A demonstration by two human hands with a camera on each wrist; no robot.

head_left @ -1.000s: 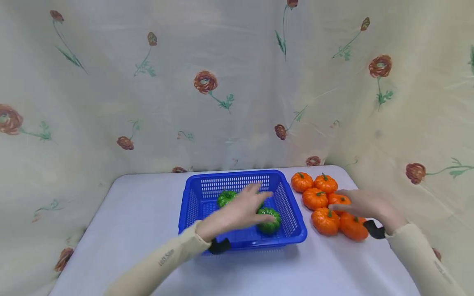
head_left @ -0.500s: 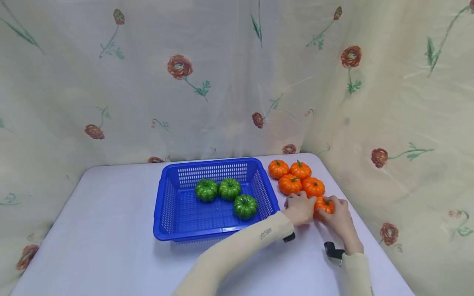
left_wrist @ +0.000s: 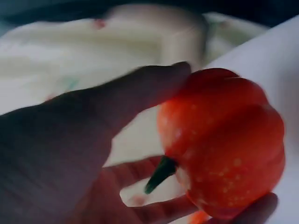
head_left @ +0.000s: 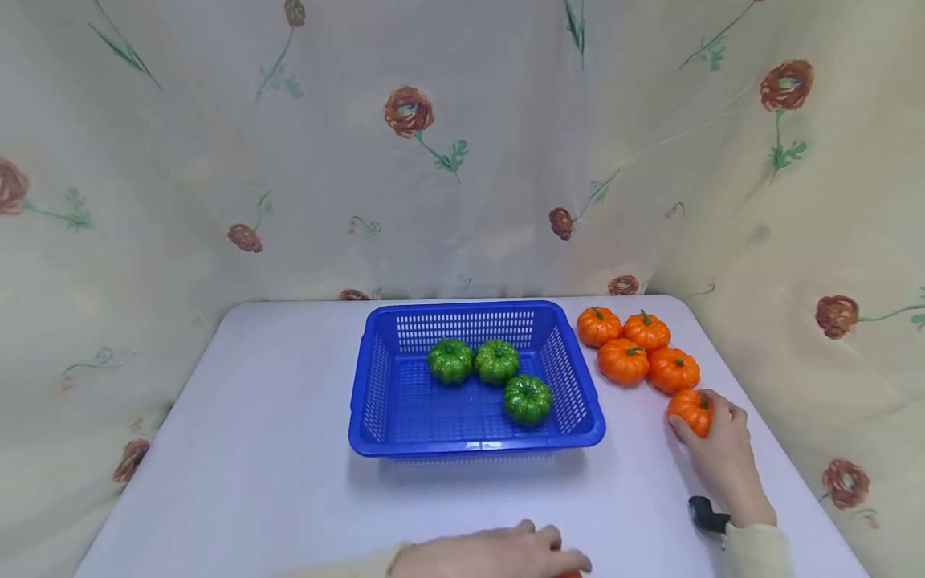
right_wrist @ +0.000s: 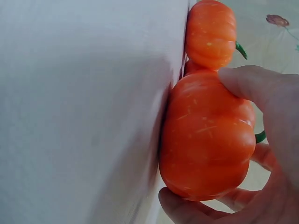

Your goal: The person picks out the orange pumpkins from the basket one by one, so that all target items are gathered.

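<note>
At the near edge of the head view, my left hand [head_left: 480, 555] holds a small orange pumpkin [left_wrist: 224, 144], its thumb and fingers wrapped about the sides and its green stem facing the palm. Only a sliver of that pumpkin shows in the head view. Over on the right, my right hand [head_left: 723, 449] grips another orange pumpkin [head_left: 691, 413] that rests on the table, thumb on one side and fingers on the other. Several more orange pumpkins [head_left: 624, 361] sit clustered just beyond it.
A blue plastic basket [head_left: 477, 446] stands mid-table with three green pumpkins [head_left: 527, 400] inside. Its right wall is beside the orange cluster. The white table [head_left: 275, 433] meets a flowered curtain [head_left: 462, 177] at the back and right.
My left hand has reached from above the basket to the orange pumpkins, taken one, and drawn it back toward the near edge. My right hand has settled around another pumpkin.
</note>
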